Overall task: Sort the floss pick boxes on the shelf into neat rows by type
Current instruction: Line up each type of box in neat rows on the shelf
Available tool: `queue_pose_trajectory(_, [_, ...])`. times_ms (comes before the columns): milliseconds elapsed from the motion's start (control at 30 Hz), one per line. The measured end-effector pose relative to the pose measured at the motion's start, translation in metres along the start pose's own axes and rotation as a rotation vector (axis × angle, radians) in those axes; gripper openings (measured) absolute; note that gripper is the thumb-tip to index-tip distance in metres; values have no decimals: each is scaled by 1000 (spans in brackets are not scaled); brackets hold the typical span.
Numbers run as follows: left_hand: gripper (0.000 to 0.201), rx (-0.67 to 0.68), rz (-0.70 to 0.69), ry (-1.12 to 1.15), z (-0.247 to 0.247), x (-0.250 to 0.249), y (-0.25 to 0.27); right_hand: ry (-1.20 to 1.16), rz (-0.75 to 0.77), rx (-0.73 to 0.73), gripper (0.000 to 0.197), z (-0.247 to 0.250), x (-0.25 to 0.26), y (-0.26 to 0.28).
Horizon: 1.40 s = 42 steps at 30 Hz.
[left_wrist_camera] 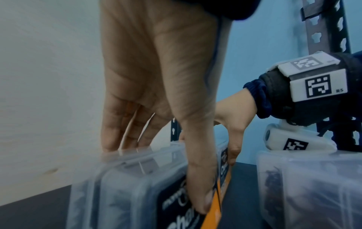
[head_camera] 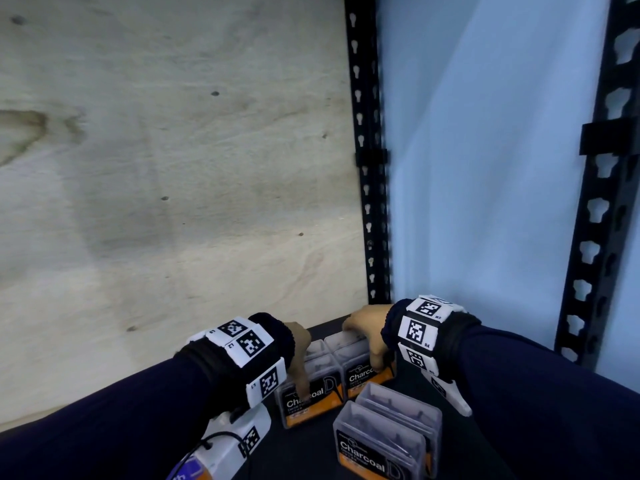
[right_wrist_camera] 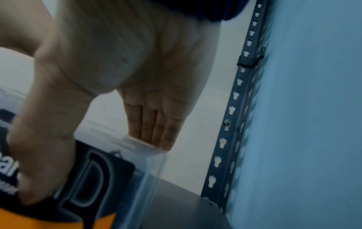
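Both grips clamp boxes: left hand (head_camera: 298, 344) pinches the left box (head_camera: 311, 398), right hand (head_camera: 369, 332) pinches the right box (head_camera: 367, 372), side by side on the shelf (head_camera: 408, 393).
Row seemingly half built; the loose pair (head_camera: 388, 441) in front waits. Only wrist views show fingers (right_wrist_camera: 152, 128) hooked behind, thumbs on labels.

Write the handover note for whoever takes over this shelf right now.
Left hand: grips the left charcoal box group, thumb on the front label, fingers behind.
Right hand: grips the right charcoal box group the same way, near the rear upright.
Both groups stand side by side, labels forward, on the dark shelf.
Done: these two groups are roughly lined up.
Left: the front charcoal boxes stand apart and angled; bring them into the row. No other type is in view.
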<state>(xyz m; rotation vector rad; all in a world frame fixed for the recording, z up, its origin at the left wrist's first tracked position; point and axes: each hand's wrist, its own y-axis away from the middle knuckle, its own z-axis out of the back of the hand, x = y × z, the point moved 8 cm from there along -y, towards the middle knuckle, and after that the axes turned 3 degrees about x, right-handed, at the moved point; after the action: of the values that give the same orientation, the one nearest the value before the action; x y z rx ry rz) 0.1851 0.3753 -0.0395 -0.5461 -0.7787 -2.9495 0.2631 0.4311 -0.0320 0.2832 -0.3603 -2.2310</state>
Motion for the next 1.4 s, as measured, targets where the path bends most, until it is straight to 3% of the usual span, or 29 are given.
queue_pose_trajectory(233, [56,-31,-39,27,2,6,3,2,-42,35,91,3,1,13])
queue_pose_trajectory(400, [76,-92,-71,96,16,-2,24,-53,-56,-1,63,21,4,48])
queue_pose_trajectory(500, [67,-165,-207,129,29,-25,43,-162,-38,100,47,8,7,67])
queue_pose_trajectory(700, [47,-133,-450,201,21,-70,68,-359,-102,211,54,-36,10,81])
queue_pose_trajectory(833, [49,-154,-433,133,14,-80,71,-461,-120,192,51,-41,9,88])
queue_pose_trajectory(967, [44,-152,-363,101,9,-75,75,-160,-140,133,49,-34,5,93])
queue_pose_trajectory(1067, [30,-106,-258,38,1,-64,76,-53,-190,122,52,-37,-4,95])
queue_pose_trajectory(1200, [32,-66,-153,-2,-8,-54,79,-24,-170,49,55,-40,-8,95])
queue_pose_trajectory(1300, [53,-140,-166,79,-9,-60,78,-34,-142,-15,57,-38,-6,92])
queue_pose_trajectory(1400, [52,-213,-156,118,-9,-66,79,-66,-109,-97,62,-31,-3,87])
